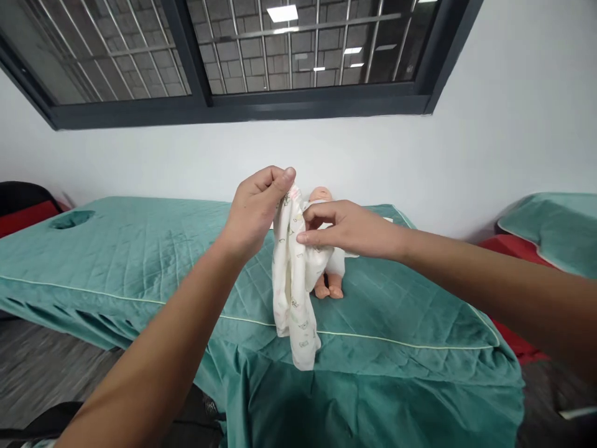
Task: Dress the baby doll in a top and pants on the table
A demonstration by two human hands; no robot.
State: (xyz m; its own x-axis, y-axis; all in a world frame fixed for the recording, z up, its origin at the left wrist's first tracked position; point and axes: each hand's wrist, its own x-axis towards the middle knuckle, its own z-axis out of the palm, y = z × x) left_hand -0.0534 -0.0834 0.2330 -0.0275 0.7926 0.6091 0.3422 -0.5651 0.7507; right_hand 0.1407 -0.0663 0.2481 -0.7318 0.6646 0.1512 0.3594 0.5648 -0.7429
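A white baby garment with small printed figures hangs in front of me. Its top edge is pinched by my left hand, closed with the thumb uppermost. My right hand has thumb and fingers closed on the garment's right side, a little lower. Behind the cloth a baby doll in white clothing lies on the green bed cover, feet towards me. The garment and my right hand hide much of its body; the top of its head and its feet show.
The massage bed with a quilted green cover and a face hole runs along the white wall. Above it is a dark-framed window with metal bars. Red and black items stand at the left; another green-covered bed is at the right.
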